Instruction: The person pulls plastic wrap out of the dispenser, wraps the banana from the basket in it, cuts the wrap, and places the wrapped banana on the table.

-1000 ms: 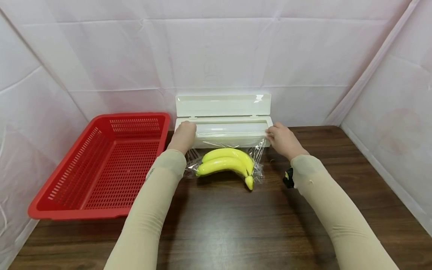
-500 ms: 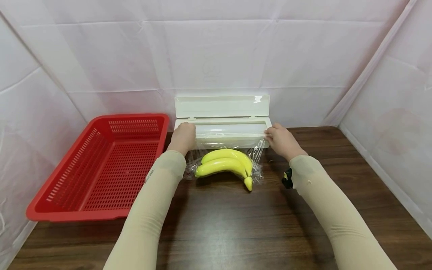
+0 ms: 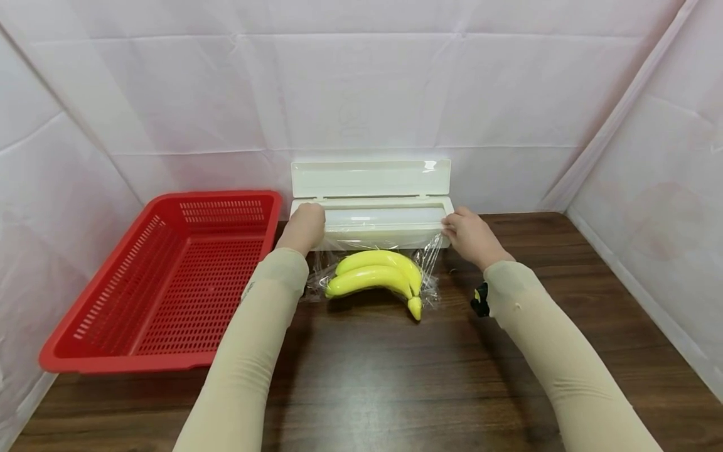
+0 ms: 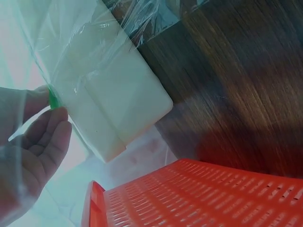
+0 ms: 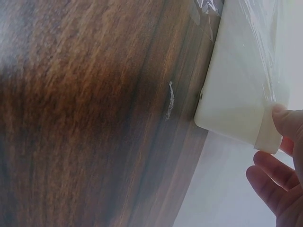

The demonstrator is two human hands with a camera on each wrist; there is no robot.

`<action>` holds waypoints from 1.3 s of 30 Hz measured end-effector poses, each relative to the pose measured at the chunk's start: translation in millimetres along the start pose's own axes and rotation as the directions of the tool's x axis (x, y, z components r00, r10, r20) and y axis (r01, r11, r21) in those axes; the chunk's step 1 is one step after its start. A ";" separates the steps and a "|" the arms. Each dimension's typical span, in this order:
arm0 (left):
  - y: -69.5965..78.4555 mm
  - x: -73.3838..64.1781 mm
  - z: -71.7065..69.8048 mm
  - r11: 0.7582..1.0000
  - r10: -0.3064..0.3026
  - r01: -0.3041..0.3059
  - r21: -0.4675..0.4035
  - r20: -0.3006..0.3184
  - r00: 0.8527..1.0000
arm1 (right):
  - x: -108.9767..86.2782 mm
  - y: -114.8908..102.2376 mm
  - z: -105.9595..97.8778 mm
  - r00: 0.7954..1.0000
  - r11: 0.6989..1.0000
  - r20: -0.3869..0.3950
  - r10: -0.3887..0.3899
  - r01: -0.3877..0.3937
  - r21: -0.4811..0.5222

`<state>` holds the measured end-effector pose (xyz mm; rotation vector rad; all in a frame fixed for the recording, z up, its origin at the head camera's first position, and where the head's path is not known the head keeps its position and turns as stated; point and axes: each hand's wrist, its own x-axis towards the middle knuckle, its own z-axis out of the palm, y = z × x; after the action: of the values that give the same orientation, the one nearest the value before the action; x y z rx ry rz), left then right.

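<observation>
A white cling film box (image 3: 369,237) stands against the back wall, its lid (image 3: 369,179) raised and a roll (image 3: 373,216) inside. Clear cling film (image 3: 433,251) runs over its front edge down to a bunch of yellow bananas (image 3: 375,276) on the table. My left hand (image 3: 307,226) is at the box's left end; the left wrist view shows thumb and fingers pinching a small green piece (image 4: 53,98) at the box's edge. My right hand (image 3: 473,235) grips the right front corner, thumb (image 5: 286,119) on the film-covered edge.
To the left, a red perforated plastic basket (image 3: 155,361) stands close to the box and my left forearm. White sheeting (image 3: 367,94) encloses the back and sides of the dark wooden table (image 3: 367,376). A scrap of film (image 5: 170,100) lies near the box's right end.
</observation>
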<state>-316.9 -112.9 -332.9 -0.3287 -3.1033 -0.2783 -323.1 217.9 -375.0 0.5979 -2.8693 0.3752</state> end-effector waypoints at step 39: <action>14.5 2.7 -2.2 0.997 -0.047 0.048 -0.065 0.019 0.999 | 0.6 4.5 -2.5 1.000 1.000 0.000 -0.006 0.006 -0.016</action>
<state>-316.5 -98.8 -328.2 -0.2600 -3.1281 -0.3805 -325.2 222.4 -373.5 0.6034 -2.8667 0.3518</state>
